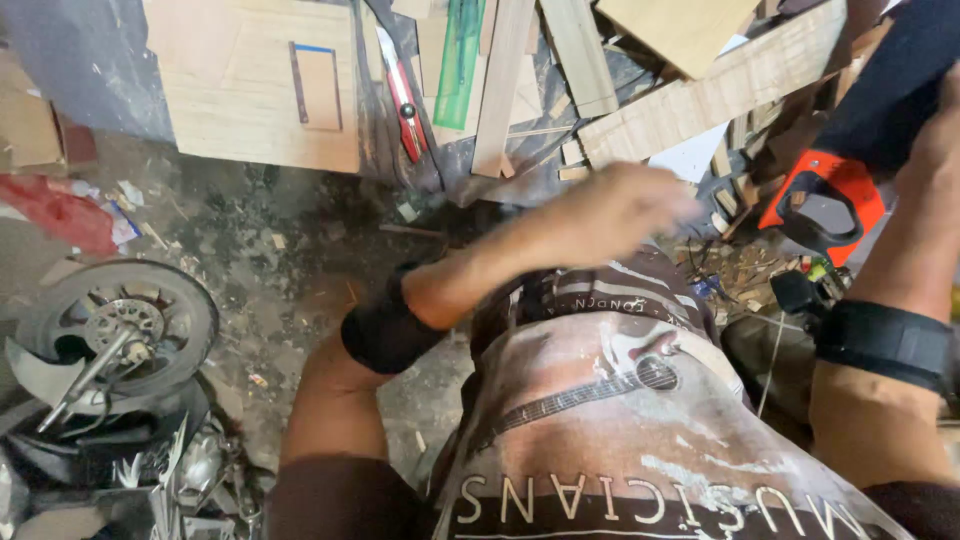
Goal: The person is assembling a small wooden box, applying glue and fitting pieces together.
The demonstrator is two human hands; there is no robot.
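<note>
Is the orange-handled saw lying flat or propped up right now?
Propped up: the saw has its orange handle low over wood scraps, its dark blade rising to the right hand at the frame corner.

Pale raw wood boards [260, 90], orange plastic saw handle [825, 195]

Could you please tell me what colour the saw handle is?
The saw handle is bright orange with black; the head view shows it.

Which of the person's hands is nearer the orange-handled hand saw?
Right. The right hand is just beside the orange-handled hand saw, on its dark blade end. The left hand, blurred, is further off, over the person's lap.
</note>
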